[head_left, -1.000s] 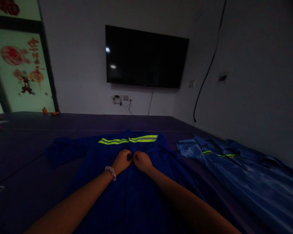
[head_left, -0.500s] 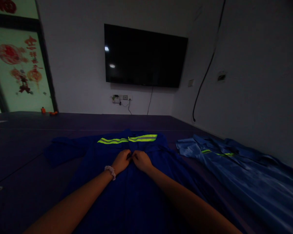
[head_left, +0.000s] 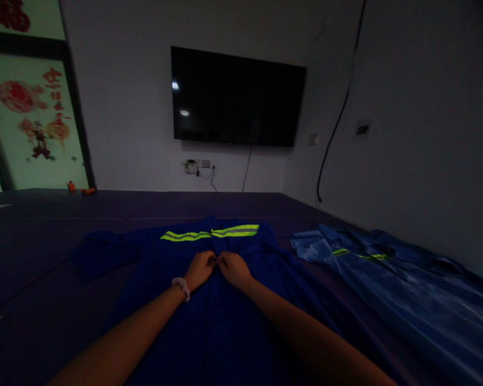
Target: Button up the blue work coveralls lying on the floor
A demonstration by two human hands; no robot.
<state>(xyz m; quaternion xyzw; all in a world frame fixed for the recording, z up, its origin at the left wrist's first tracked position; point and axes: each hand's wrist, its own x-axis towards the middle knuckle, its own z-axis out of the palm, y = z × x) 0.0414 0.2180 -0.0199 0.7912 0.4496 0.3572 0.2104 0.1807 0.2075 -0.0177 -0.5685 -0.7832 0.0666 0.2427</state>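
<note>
A dark blue work jacket (head_left: 177, 327) with yellow-green reflective strips across its chest lies spread out, one sleeve reaching left. My left hand (head_left: 201, 269), with a pale scrunchie (head_left: 181, 287) on its wrist, pinches at the front opening just below the strips. My right hand (head_left: 234, 269) meets it there, fingers closed on the other side of the opening. Both hands grip the jacket's front edge; whatever small part lies between the fingertips is hidden.
A second, lighter blue garment (head_left: 386, 289) with reflective strips lies to the right by the wall. The purple surface (head_left: 241, 203) reaches back to the wall, where a television (head_left: 237, 99) hangs. Small orange objects (head_left: 87, 191) lie at the far left. A black cable (head_left: 338, 128) hangs on the right.
The view has tipped up slightly, so everything sits a little lower. Both hands stay pinched at the same spot on the jacket, with barely any finger movement.
</note>
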